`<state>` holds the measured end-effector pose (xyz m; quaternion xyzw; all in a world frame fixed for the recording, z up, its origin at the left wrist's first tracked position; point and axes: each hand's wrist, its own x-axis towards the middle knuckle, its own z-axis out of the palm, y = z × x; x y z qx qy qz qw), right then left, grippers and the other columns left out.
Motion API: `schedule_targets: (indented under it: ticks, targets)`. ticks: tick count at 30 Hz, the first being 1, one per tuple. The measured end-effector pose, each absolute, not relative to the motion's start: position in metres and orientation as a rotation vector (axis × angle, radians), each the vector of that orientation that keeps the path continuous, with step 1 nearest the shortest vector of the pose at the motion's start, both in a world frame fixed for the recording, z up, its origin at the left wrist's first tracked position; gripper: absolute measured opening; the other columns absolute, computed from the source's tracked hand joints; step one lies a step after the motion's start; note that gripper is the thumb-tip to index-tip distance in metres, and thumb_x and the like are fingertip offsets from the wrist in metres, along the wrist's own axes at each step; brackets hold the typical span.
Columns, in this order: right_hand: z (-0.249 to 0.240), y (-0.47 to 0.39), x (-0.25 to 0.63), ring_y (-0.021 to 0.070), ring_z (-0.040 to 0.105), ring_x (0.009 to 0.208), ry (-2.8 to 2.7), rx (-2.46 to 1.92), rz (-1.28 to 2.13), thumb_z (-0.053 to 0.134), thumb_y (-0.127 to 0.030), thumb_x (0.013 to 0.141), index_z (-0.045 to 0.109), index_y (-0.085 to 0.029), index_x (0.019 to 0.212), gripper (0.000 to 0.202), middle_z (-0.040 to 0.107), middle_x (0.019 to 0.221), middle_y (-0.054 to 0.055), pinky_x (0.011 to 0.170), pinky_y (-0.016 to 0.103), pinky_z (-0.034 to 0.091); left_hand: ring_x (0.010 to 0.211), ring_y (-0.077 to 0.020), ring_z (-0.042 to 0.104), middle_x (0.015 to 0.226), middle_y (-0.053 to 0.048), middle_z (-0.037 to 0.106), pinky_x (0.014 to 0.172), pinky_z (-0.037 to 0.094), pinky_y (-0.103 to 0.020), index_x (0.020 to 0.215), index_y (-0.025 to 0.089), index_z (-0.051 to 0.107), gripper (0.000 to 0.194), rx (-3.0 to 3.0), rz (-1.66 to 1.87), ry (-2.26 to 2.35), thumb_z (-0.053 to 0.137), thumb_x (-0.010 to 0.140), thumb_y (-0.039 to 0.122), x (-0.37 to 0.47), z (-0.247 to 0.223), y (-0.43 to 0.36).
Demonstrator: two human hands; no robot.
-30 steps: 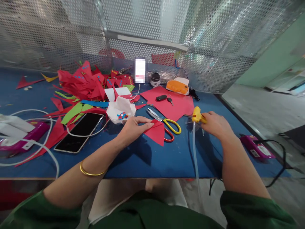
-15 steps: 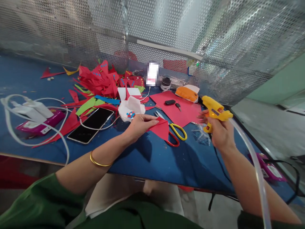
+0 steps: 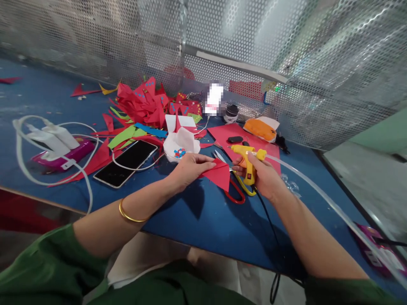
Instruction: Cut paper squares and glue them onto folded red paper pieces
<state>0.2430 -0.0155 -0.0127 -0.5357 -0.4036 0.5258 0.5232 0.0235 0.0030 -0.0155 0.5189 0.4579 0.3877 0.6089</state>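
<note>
Yellow glue gun (image 3: 247,157) is now sitting lower and closer to the centre than half a second ago, when it was being held high and off to the right; its nozzle is now pointing left, toward the red paper triangle (image 3: 219,173). The right hand (image 3: 260,178) is clenching its grip around the gun's handle, with a clear glue stick (image 3: 318,190) trailing from the rear of the gun toward the right edge. The left hand (image 3: 189,167) is remaining on the triangle, its grip pinching the paper's upper edge against the blue bench (image 3: 203,220).

The triangle is lying near the bench's middle, just beside the gun's nozzle, folded, with one point hanging toward the person. It is partly overlapping the scissors (image 3: 237,188), which are showing one yellow and one red handle loop. A white paper dish (image 3: 181,146) holding small coloured bits is sitting just behind the left hand, and a dark phone (image 3: 127,163) is lying to its left
</note>
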Motion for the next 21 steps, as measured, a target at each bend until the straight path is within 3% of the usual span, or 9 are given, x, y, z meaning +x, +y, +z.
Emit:
schedule_targets:
  ticks: [7,14,21]
  targets:
    - [-0.002,-0.049,0.257,0.0175,0.069,0.072,-1.395,-1.167,0.937,0.062,-0.052,0.089,0.071,-0.021,0.091,0.032,0.074,0.088,0.005,0.066,0.031,0.057,0.061,-0.0113,0.063,0.077,-0.005,0.076,0.06,0.05,-0.024,0.089,0.016,0.08,0.016,1.185,0.882,1.094,0.076,0.075,0.024,0.023,-0.018,0.002]
    - [-0.001,-0.071,0.252,0.0206,0.069,0.079,-1.785,-1.246,0.64,0.063,-0.046,0.09,0.069,-0.023,0.097,0.025,0.073,0.09,0.005,0.069,0.032,0.054,0.064,-0.011,0.065,0.078,-0.004,0.076,0.063,0.052,-0.023,0.083,0.017,0.078,0.009,1.154,0.913,1.051,0.075,0.075,0.02,0.024,-0.019,0.002]
    - [0.0,-0.071,0.241,0.0129,0.054,0.058,-2.032,-1.331,0.325,0.06,-0.05,0.09,0.059,-0.021,0.084,0.029,0.059,0.071,-0.001,0.053,0.027,0.04,0.061,-0.0107,0.064,0.074,-0.003,0.075,0.06,0.051,-0.022,0.082,0.015,0.077,0.007,1.09,0.907,1.054,0.073,0.077,0.018,0.024,-0.016,0.002]
